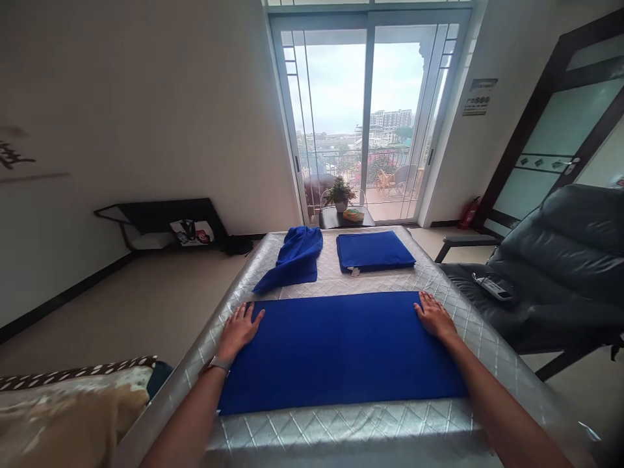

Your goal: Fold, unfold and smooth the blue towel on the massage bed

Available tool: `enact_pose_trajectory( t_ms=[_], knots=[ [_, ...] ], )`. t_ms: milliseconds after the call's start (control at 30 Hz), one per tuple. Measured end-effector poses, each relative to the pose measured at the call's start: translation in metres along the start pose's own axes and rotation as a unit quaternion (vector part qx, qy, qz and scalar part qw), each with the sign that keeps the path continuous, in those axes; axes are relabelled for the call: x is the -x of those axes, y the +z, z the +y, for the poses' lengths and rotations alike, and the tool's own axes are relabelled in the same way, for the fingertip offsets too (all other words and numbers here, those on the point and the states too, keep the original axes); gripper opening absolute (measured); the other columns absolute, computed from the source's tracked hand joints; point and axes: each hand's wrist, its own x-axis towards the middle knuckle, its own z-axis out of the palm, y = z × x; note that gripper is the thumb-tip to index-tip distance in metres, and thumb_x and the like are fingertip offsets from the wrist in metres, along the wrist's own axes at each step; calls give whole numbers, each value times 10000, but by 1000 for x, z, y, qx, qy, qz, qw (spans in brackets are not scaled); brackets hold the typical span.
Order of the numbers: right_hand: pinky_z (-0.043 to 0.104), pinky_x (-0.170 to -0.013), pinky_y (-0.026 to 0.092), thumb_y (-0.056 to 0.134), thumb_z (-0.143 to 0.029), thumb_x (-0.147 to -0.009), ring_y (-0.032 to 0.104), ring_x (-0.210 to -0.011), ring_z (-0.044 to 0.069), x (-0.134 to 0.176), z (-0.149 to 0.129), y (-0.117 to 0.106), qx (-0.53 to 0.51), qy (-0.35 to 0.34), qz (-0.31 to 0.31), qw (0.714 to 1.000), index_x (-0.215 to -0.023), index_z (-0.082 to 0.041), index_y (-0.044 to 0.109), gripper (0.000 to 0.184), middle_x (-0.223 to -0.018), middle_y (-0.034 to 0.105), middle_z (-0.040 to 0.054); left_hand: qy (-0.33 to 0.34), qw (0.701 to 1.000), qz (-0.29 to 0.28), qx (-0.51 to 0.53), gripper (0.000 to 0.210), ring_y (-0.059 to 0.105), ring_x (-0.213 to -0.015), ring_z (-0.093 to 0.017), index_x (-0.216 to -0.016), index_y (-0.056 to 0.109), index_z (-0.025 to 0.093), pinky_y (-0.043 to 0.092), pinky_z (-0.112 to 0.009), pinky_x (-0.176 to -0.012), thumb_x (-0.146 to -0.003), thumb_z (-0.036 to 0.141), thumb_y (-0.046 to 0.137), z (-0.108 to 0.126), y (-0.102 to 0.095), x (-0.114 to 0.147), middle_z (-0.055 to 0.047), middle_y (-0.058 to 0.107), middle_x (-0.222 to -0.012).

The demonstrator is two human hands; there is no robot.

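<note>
A blue cloth (341, 354) lies flat in a long rectangle across the near part of a silver quilted table cover (336, 434). My left hand (240, 330) rests on its far left corner, fingers spread. On the far right corner lies my right hand (435, 315), flat, with fingers stretched forward. Neither hand grips anything. Beyond the cloth, a neatly folded blue cloth (375, 250) with a white tag sits to the right. A crumpled blue cloth (295, 257) is heaped to its left.
A dark padded armchair (546, 266) holding a white power strip (492, 286) stands at the right. Behind the table, a chair (333, 218) carries a potted plant (341, 193). Bedding (73, 416) is at the lower left. A black rack (170, 218) stands by the left wall.
</note>
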Motion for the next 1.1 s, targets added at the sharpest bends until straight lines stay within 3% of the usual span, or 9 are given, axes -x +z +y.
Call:
enact_pose_trajectory(
  t_ms=[100, 200, 367, 467, 533, 600, 867, 967, 1100],
  knots=[
    [406, -1255, 143, 179, -440, -1014, 179, -1545, 210, 1, -3, 0, -6, -6, 4, 1000, -1603, -73, 252, 698, -1676, 233, 108, -11, 999, -44, -25, 768, 524, -1342, -407, -1385, 611, 130, 433, -577, -1070, -971, 666, 248, 18, -30, -10, -234, 594, -1425],
    [402, -1253, 145, 178, -438, -1014, 185, -1544, 212, 2, -4, -3, -8, -2, 4, 1000, -1601, -68, 255, 698, -1676, 235, 102, 21, 999, -26, -28, 729, 568, -1273, -443, -1248, 703, 111, 447, -603, -1028, -992, 626, 256, 67, -43, -12, -263, 653, -1320],
    [392, -1252, 140, 185, -429, -1014, 184, -1544, 203, 2, -5, -5, -9, 7, 5, 1000, -1601, -77, 261, 688, -1676, 237, 93, 201, 979, -3, 22, 604, 406, -1458, -252, -1457, 543, 244, 310, -370, -1202, -1027, 581, 284, 181, -12, 21, -72, 501, -1557],
    [397, -1250, 146, 199, -428, -1011, 187, -1543, 204, 1, -3, -2, -12, 0, 7, 1000, -1599, -86, 274, 684, -1673, 247, 99, 263, 962, 15, 73, 632, 305, -1516, -254, -1538, 430, 254, 229, -428, -1249, -1032, 580, 239, 212, 10, 41, -62, 397, -1622],
    [399, -1249, 151, 196, -434, -1011, 192, -1542, 205, -1, -1, 2, -12, -3, 8, 1000, -1601, -96, 272, 684, -1673, 249, 98, 260, 961, 17, 89, 644, 260, -1533, -266, -1566, 378, 255, 200, -478, -1257, -1031, 577, 222, 205, 17, 42, -65, 350, -1644],
    [401, -1249, 152, 187, -441, -1010, 189, -1543, 208, -3, 2, 5, -9, -3, 8, 1000, -1603, -88, 262, 694, -1675, 243, 98, 229, 970, 6, 82, 656, 239, -1540, -262, -1578, 351, 252, 187, -485, -1258, -1027, 583, 221, 178, 18, 35, -64, 324, -1654],
    [395, -1254, 129, 167, -458, -998, 180, -1545, 203, -11, 9, 16, -8, -3, 13, 1000, -1600, -78, 267, 719, -1677, 240, 98, 21, 999, 19, 40, 706, 252, -1532, -304, -1585, 317, 176, 198, -519, -1237, -1018, 588, 234, 11, 16, -5, -140, 280, -1662],
    [405, -1249, 153, 182, -443, -993, 184, -1544, 208, -10, 7, 12, -2, -1, 10, 1000, -1599, -75, 270, 714, -1677, 238, 104, 9, 998, 34, 43, 728, 255, -1530, -309, -1572, 345, 147, 193, -500, -1243, -1011, 602, 254, -10, 21, -9, -163, 268, -1663],
    [490, -1241, 158, 242, -382, -975, 245, -1526, 271, -6, -10, -12, 21, 28, -3, 999, -1571, -61, 340, 684, -1637, 325, 149, 13, 997, 58, 41, 752, 266, -1527, -313, -1561, 369, 133, 186, -498, -1247, -1004, 623, 249, -7, 25, -8, -176, 293, -1653]
  ],
)
